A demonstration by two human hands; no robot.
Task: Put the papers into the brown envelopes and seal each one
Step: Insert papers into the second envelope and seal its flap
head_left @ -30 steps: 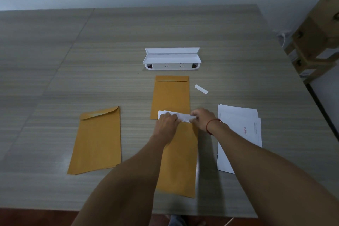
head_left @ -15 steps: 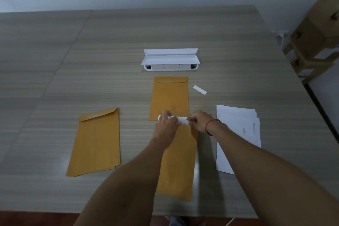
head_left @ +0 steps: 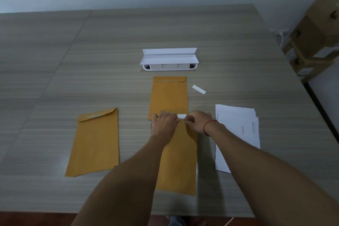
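Observation:
Three brown envelopes lie on the table. The nearest envelope lies lengthwise in front of me, its far end under my hands. My left hand lies flat on that far end, its fingers spread and pressing down. My right hand pinches the end of a white strip that shows between the two hands. Beyond them lies a second envelope with its flap folded down. At the left a third envelope has its flap partly lifted. White papers are stacked at the right.
A loose white strip lies right of the far envelope. A white socket box with an open lid sits behind it. Cardboard boxes are stacked past the table's right edge. The table has a near edge just below my forearms.
My left hand has flattened and slid right over the envelope's far end, covering most of the white strip. The right hand stays pinched on the strip's right end.

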